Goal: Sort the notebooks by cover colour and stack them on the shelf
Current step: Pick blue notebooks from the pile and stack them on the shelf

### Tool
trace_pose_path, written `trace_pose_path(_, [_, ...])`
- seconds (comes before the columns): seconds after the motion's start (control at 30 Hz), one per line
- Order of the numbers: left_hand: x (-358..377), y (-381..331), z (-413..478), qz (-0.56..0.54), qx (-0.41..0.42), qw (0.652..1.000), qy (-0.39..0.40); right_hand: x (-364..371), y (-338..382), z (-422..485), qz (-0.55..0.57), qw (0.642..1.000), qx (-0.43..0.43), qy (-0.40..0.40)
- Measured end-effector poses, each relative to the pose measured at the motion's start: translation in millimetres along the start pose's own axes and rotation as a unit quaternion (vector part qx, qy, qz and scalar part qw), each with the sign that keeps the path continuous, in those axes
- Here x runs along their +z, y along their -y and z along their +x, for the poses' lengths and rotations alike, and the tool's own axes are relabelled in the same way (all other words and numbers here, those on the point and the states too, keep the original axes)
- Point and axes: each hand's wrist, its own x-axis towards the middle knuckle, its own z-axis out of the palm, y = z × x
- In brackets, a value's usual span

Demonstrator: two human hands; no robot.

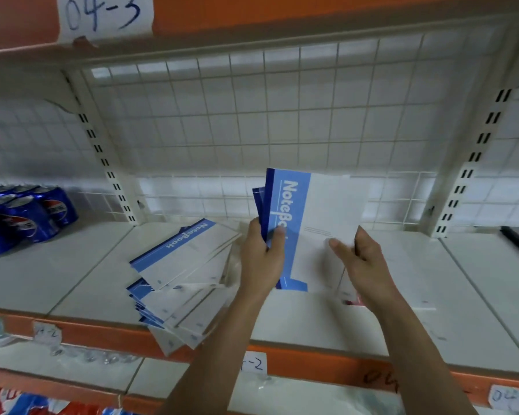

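Shelf: white boards fill my view, with an orange front lip nearest me carrying handwritten paper tags.
Left grip: clamped round the lower spine side of a fanned bunch of notebooks, thumb across the front cover.
Right grip: pinching the front notebook's white right edge, thumb in front, fingers behind.
Held notebooks: upright above the shelf between both grips, with a blue band reading "NoteBook" down the cover.
Loose pile: just left of the left grip, blue-and-white notebooks lie flat and untidily fanned; the lowest overhang the lip.
Pale covers: flat beneath the right grip, a pink corner showing; too blurred for me to say more.
Cans: blue, well left of the left grip.
Wire grid: white backing behind the held notebooks.
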Motion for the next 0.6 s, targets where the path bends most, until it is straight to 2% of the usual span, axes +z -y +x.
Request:
trace_pose_path(0.1, [11, 7, -11, -0.046, 0.019, 0.998, -0.024, -6, -9, -2, -0.051, 0.998, 0.007, -0.025])
trace_pose_path(0.27, [26, 30, -25, -0.052, -0.040, 0.998, -0.012, 6, -28, -19, -0.002, 0.998, 0.049, -0.040])
trace_pose_path(0.43, [26, 36, -31, -0.009, -0.062, 0.998, -0.011, 13, -43, -26, 0.004, 0.996, 0.065, -0.061])
trace_pose_path(0.6, [24, 39, -35, 0.075, -0.090, 0.992, 0.044, 18, -37, -27, -0.050, 0.993, 0.047, -0.092])
